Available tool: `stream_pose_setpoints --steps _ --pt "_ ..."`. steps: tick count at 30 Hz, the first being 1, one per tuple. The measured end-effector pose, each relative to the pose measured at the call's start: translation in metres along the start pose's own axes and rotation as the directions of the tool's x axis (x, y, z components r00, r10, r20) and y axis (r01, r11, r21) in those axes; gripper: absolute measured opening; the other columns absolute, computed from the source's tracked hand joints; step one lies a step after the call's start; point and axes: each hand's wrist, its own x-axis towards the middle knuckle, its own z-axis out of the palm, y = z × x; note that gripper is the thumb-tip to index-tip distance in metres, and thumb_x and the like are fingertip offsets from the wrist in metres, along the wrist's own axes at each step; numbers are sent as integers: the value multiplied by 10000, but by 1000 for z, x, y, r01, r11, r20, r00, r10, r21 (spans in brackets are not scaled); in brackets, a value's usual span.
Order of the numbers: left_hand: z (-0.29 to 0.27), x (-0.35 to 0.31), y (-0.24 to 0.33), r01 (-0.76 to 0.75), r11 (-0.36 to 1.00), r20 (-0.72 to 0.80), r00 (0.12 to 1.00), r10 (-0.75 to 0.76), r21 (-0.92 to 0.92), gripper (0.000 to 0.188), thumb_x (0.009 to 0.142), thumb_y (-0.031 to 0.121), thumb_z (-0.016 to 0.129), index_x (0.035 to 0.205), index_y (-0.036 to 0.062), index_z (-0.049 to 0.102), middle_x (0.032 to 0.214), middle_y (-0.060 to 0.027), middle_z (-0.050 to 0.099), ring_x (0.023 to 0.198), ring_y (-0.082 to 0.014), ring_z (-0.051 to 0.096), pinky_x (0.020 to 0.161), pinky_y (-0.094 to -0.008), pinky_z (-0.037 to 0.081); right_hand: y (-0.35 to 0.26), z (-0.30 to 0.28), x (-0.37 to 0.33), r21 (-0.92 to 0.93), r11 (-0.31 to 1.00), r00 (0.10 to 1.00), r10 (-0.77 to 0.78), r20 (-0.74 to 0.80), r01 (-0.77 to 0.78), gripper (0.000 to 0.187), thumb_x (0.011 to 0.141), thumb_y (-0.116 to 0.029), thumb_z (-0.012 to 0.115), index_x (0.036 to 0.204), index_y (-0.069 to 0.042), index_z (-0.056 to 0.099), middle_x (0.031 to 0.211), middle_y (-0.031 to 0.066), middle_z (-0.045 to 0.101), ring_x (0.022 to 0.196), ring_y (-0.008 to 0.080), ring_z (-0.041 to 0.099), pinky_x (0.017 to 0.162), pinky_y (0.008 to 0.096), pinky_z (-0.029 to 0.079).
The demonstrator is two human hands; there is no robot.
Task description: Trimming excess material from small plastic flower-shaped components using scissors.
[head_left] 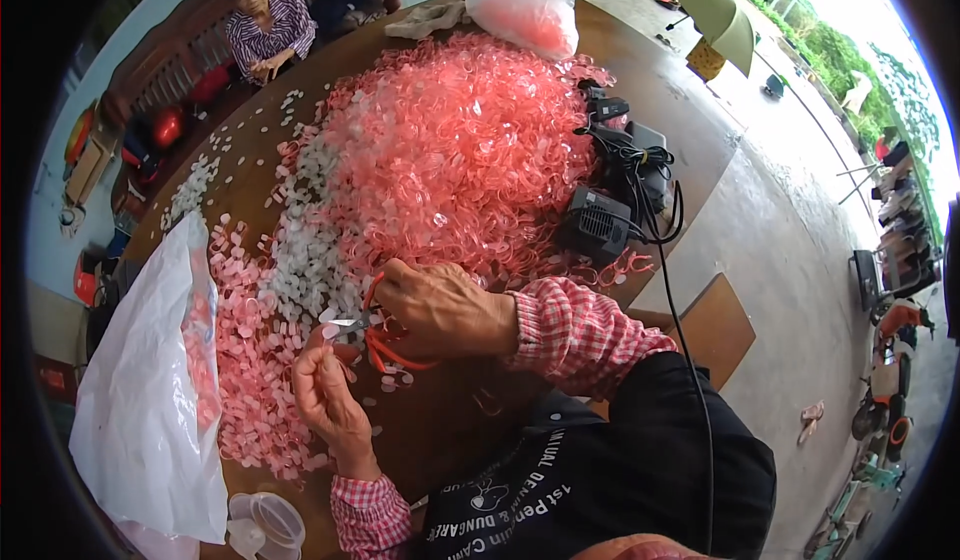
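Head view: my right hand curls closed through the loops of red-handled scissors, while my left hand pinches a small pink piece at the blade tips. With the scissors as the dial's center, a glossy heap of pink pieces fills 12 to 1 o'clock, close to my knuckles. White bits gather at 11; paler pink pieces lie at 9, against a white plastic bag. A clear container sits at 7. Black electrical gear edges the heap at 2, its cable dropping past my right sleeve at 4. Beyond the heap, at 1, stands a clear bag with pink contents. All rest on a brown counter. A wooden board shows at 3 over gray floor. Across the counter at 11, a person in stripes sits near a wooden bench; an umbrella opens between 1 and 2, with greenery at 2.
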Motion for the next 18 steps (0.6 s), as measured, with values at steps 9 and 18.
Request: stream_pose_setpoints --steps 9,18 --pt "-7 -4 -4 -23 1000 -3 1000 23 21 116 987 89 490 1046 12 554 1076 -93 618 678 -59 450 597 -195 381 1 4 5 -9 993 987 -114 -109 114 420 691 -213 712 1010 2 543 905 161 528 651 286 611 523 399 489" --pt "0 6 0 -64 996 38 997 66 -56 133 966 -4 522 1094 -13 560 1218 -98 588 914 -71 564 735 -196 473 -4 -5 11 19 995 985 -96 -140 100 300 730 -163 746 914 -9 566 814 140 566 706 322 602 594 408 482"
